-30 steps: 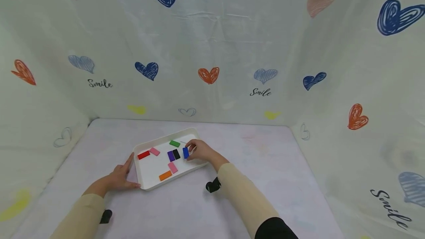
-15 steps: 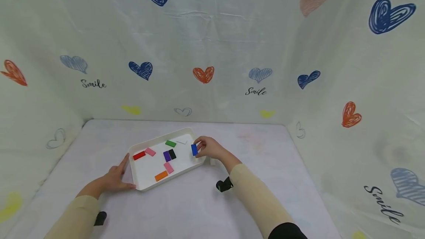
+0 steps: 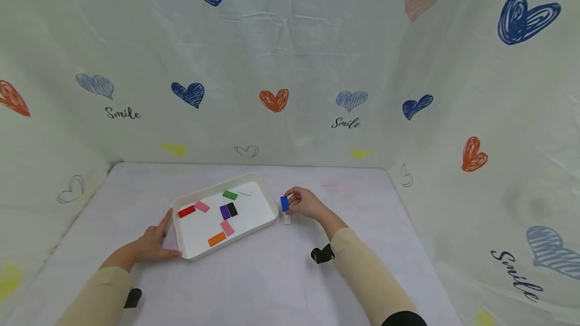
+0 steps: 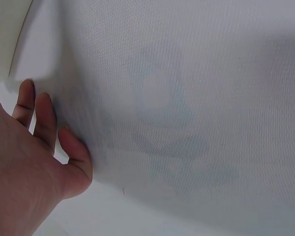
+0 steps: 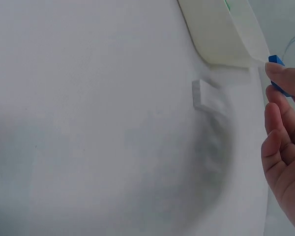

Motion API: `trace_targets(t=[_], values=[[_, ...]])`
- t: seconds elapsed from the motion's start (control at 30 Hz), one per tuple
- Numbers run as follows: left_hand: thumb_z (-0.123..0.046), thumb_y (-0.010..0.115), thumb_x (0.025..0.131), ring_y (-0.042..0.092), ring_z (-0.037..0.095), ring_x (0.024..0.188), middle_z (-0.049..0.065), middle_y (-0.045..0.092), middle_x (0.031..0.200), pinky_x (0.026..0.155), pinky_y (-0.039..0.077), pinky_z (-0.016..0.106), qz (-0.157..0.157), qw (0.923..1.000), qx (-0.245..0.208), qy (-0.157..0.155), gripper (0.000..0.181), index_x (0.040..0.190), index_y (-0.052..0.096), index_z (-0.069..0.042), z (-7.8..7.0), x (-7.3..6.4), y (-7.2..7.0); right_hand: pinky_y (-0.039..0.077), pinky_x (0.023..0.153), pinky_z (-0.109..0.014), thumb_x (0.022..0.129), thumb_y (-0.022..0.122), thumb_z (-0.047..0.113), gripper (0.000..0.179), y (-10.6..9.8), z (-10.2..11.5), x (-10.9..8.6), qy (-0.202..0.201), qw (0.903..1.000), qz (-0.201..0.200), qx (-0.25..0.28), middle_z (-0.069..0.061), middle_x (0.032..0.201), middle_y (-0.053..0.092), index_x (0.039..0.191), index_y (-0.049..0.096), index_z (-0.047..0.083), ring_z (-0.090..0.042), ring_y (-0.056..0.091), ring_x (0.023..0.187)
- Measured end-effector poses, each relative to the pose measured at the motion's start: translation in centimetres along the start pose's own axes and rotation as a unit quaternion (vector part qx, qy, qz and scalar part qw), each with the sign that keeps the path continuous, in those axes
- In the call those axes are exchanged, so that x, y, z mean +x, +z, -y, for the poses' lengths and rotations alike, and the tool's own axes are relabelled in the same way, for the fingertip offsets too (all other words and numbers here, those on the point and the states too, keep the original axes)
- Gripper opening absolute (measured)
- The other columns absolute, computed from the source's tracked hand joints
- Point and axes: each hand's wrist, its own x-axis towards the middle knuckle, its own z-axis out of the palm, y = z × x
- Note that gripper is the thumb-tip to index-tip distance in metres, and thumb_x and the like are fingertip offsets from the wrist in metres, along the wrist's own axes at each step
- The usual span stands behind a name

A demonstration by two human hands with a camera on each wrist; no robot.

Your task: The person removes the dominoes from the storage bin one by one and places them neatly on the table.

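Observation:
Between thumb and fingers, my right hand point(image 3: 308, 204) pinches a blue block point(image 3: 284, 204), just outside the right end of a white tray point(image 3: 270, 215). A white block point(image 5: 208, 97) lies on the table below that hand. My left hand point(image 3: 151, 243) rests at the tray's left end, index finger and thumb spread along its wall. Inside the tray lie a red block point(image 3: 186, 211), a green block point(image 3: 229, 194), an orange block point(image 3: 216, 239), a purple block point(image 3: 224, 212) beside a black block point(image 3: 232, 209), and two pink blocks, one point(image 3: 201, 206) near the red, another point(image 3: 227, 227) near the orange.
A thin white outline point(image 3: 245, 193) shows in the tray near its far right corner. The tray stands at an angle on a pale cloth-covered table point(image 3: 272, 280). Behind and at both sides hangs a curtain point(image 3: 308, 64) printed with hearts.
My right hand has carried the blue block rightward, from over the tray to outside its right end. The white block has come into sight below it. My left hand stays at the tray.

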Motion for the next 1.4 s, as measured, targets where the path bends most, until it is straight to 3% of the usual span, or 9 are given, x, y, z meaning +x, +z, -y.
trace_targets(t=[0.33, 0.77, 1.4], values=[[-0.048, 0.083, 0.073, 0.037, 0.054, 0.112, 0.035, 0.045, 0.112, 0.088, 0.045, 0.066, -0.003, 1.0, -0.001, -0.002, 0.131, 0.15, -0.011, 0.002, -0.1, 0.0, -0.2, 0.053, 0.068, -0.028, 0.074, 0.081, -0.005, 0.046, -0.6, -2.9, -0.5, 0.034, 0.9993, -0.01, -0.008, -0.006, 0.086, 0.064, 0.115, 0.061, 0.001, -0.017, 0.06, 0.073], [-0.048, 0.084, 0.07, 0.038, 0.053, 0.111, 0.032, 0.046, 0.111, 0.088, 0.045, 0.066, -0.009, 1.0, 0.0, 0.0, 0.132, 0.15, -0.008, 0.002, 0.1, 0.2, -0.1, 0.046, 0.067, -0.025, 0.072, 0.083, -0.003, 0.046, -0.5, -5.5, -1.1, 0.026, 0.9993, -0.024, 0.013, -0.005, 0.092, 0.059, 0.113, 0.062, -0.001, -0.016, 0.053, 0.076], [-0.046, 0.084, 0.071, 0.039, 0.051, 0.111, 0.03, 0.047, 0.11, 0.089, 0.045, 0.065, -0.005, 1.0, 0.003, -0.005, 0.131, 0.15, -0.009, 0.001, -0.1, 0.2, -0.1, 0.042, 0.065, -0.026, 0.07, 0.085, -0.002, 0.045, -0.1, -5.7, -1.0, 0.03, 0.9993, -0.018, -0.015, -0.003, 0.087, 0.054, 0.11, 0.064, 0.003, -0.017, 0.048, 0.076]])
